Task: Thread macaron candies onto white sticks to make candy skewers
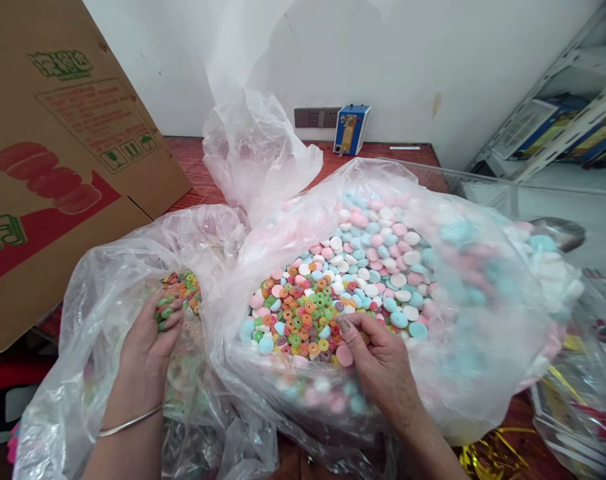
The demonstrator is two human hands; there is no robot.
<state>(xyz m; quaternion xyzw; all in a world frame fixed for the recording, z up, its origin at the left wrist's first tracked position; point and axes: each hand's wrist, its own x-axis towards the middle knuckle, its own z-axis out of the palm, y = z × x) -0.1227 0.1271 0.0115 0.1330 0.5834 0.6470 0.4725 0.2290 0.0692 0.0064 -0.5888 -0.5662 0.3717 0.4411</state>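
Note:
A large clear plastic bag (487, 320) lies wide, full of pastel button-shaped sweets (383, 247) in pink, white and blue. Colourful ring-shaped gummies (303, 317) are heaped on top of them at the near left. Over this heap's right edge is my right hand (380, 360), thumb and fingers pinched; what sits between them is too small to make out. My left hand (150, 337) is inside a second clear bag (117, 253) on the left, fingers curled around several green gummy rings. Beyond its fingers lie more gummy rings (187, 288).
A big printed cardboard box (77, 153) stands at the left. At the back, a blue device (351, 130) rests on the reddish table (403, 160) by the wall sockets. White shelving (573, 73) and a metal scoop-like object (560, 232) are at the right.

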